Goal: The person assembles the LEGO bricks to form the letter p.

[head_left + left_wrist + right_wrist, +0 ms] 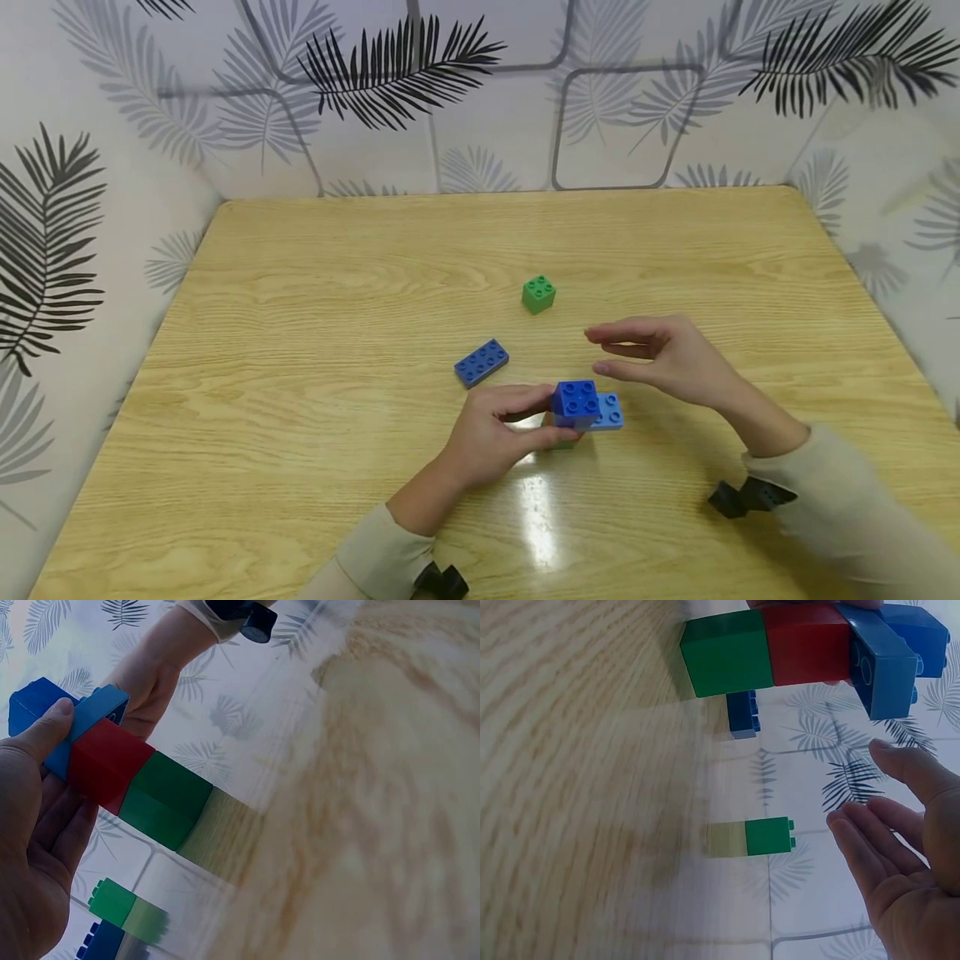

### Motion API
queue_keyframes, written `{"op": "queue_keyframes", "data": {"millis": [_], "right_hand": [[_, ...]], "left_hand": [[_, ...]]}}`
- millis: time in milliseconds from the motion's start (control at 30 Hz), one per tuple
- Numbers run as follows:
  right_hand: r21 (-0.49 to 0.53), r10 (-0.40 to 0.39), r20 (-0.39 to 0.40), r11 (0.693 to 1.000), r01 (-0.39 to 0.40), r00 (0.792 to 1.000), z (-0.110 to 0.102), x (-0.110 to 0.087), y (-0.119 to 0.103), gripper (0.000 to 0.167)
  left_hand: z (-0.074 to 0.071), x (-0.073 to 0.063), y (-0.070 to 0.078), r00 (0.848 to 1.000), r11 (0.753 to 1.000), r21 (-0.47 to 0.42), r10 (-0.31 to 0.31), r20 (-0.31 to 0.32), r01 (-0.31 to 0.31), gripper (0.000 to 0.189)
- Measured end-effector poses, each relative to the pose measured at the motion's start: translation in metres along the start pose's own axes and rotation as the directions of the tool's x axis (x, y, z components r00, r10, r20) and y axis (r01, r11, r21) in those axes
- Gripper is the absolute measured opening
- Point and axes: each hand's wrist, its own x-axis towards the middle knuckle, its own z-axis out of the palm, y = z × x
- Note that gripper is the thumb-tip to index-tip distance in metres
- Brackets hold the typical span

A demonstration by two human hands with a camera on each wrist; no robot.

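And here's the left hand, its fingers and thumb pinching the upper part of a stack of blocks on the near half of the tabletop! Read it from the foot up: green base block, red block, light blue plate jutting to the right, and a square blue block crowning the lot. Over to the right and a touch farther, the right hand hovers, fingers and thumb parted wide, nothing between them. Two pieces sit loose: an eight-stud blue brick to the left, and a small green cube on the far side. The step in hand looks like building up, the left hand steadying; whether that top block is pressed fully home, I can't tell. The next move, I'd judge, calls for a firm left grip while the right fingers press straight down or fetch a loose piece, minding that overhang
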Motion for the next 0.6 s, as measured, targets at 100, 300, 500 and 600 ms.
{"op": "queue_keyframes", "data": {"millis": [100, 300, 500, 600], "right_hand": [[-0.014, 0.03, -0.025, 0.999, -0.03, 0.999, 0.003, 0.003, 0.002, 0.042], [-0.025, 0.09, -0.055, 0.995, -0.092, 0.994, 0.009, 0.009, 0.003, 0.048], [-0.02, 0.094, -0.051, 0.995, -0.096, 0.994, 0.014, 0.015, 0.004, 0.05], [-0.032, 0.103, -0.068, 0.994, -0.105, 0.992, 0.016, 0.018, 0.005, 0.051]], "left_hand": [[-0.001, 0.0, 0.0, 1.0, 1.0, 0.004, 0.001, 0.001, -0.001, 0.046], [-0.001, 0.001, 0.0, 1.0, 1.0, 0.009, 0.021, 0.01, -0.021, 0.045], [-0.001, 0.0, -0.001, 1.0, 0.999, 0.023, 0.023, 0.013, -0.023, 0.045], [-0.001, 0.0, -0.002, 1.0, 0.999, 0.025, 0.021, 0.01, -0.022, 0.045]]}}
